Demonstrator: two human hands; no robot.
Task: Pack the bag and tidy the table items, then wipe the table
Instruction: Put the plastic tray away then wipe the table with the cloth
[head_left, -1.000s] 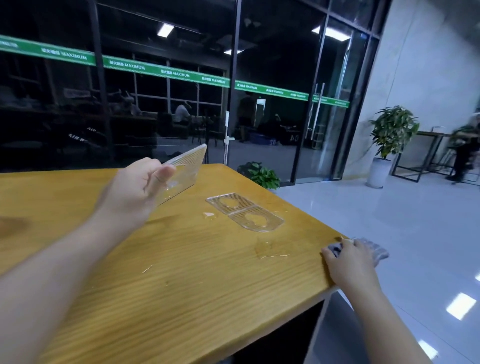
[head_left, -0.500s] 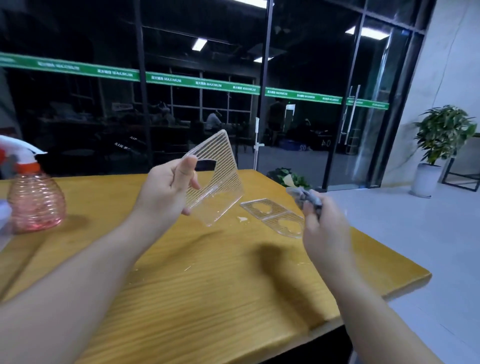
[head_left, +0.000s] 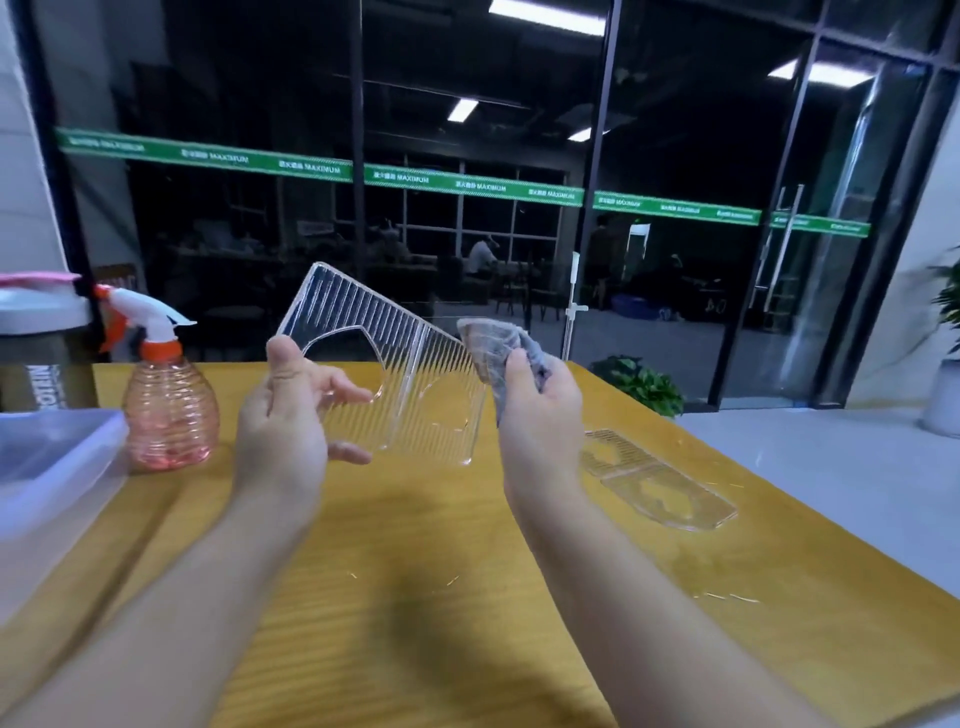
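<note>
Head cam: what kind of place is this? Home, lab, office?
Most likely an office or commercial building lobby. A glass partition wall carries a green "MAXIMUM" branded strip, desks and seated people show dimly behind it, and a glass door with long handles opens onto a glossy tiled floor.

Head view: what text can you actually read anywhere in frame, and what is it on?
"MAXIMUM", repeated along the green strip across the glass wall; some repeats appear mirrored.
Characters beside each "MAXIMUM" on the strip: too blurred to read.
White vertical lettering on the dark container at far left: cut off and blurred, unreadable.
Spray bottle, clear ribbed panel, cloth: no text visible.
</note>
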